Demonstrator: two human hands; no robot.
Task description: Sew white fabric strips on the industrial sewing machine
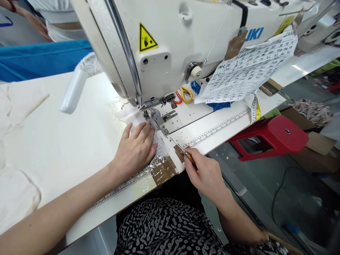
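My left hand (pixel 136 147) lies flat on a strip of thin white fabric (pixel 174 156), its fingertips close to the presser foot (pixel 146 114) of a white sewing machine (pixel 170 46). Pinched in my right hand (pixel 204 171) is an awl (pixel 189 158) with a wooden handle. Its thin metal shaft points up and left, along the fabric toward the metal guide (pixel 165 131) beside the foot. The fabric runs from under the foot down to the table's front edge, over brown tape (pixel 163 170). Part of it is hidden under my left hand.
Red-handled and yellow-handled scissors (pixel 186 95) lie behind the needle area. A written sheet (pixel 247 67) hangs from the machine. More pale fabric (pixel 18 194) lies at left, near a white padded piece (pixel 74 90). A red stool (pixel 276 136) stands right; another person's arm (pixel 33 21) shows top left.
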